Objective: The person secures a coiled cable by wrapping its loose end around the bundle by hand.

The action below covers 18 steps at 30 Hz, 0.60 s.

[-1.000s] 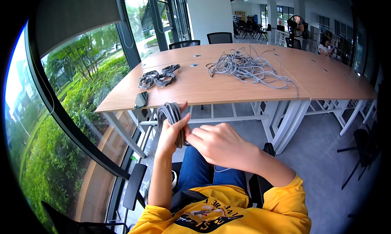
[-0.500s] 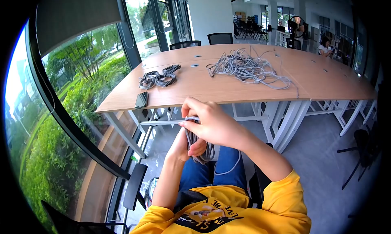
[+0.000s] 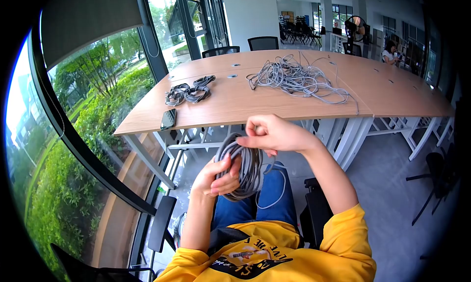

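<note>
L hand point(image 3: 215, 178) fingers wrapped thru grey cable coil point(image 3: 251, 168) — R hand point(image 3: 280, 134) atop, curled, pinch unclear.

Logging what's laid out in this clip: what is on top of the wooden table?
On the table: a phone, coiled cables and a loose tangle of grey cable. What lies directly beneath them is hidden.

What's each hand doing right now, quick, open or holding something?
Left hand: closed around the coiled grey cable.
Right hand: partly curled at the coil's upper edge; whether it grips cable cannot be told.
</note>
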Available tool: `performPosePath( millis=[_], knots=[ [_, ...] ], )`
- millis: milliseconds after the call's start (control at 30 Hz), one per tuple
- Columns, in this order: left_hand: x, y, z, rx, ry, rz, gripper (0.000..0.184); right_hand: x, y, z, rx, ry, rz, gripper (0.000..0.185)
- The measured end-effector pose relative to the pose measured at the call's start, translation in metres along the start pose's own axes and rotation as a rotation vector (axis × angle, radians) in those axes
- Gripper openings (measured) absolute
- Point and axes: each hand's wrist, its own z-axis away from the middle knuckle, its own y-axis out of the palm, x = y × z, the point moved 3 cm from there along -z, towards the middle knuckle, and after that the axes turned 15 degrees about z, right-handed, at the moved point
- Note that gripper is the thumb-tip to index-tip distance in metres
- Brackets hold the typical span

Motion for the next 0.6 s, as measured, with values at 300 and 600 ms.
performPosePath(
  millis=[300,600],
  knots=[
    [-0.009,-0.001,0.009,0.117,0.057,0.009,0.038,-0.024,-0.003,0.026,0.165,0.112,-0.119,0.028],
    [-0.004,0.015,0.006,0.318,-0.045,0.081,0.031,-0.001,-0.013,0.016,-0.326,-0.022,0.257,0.033]
  ],
)
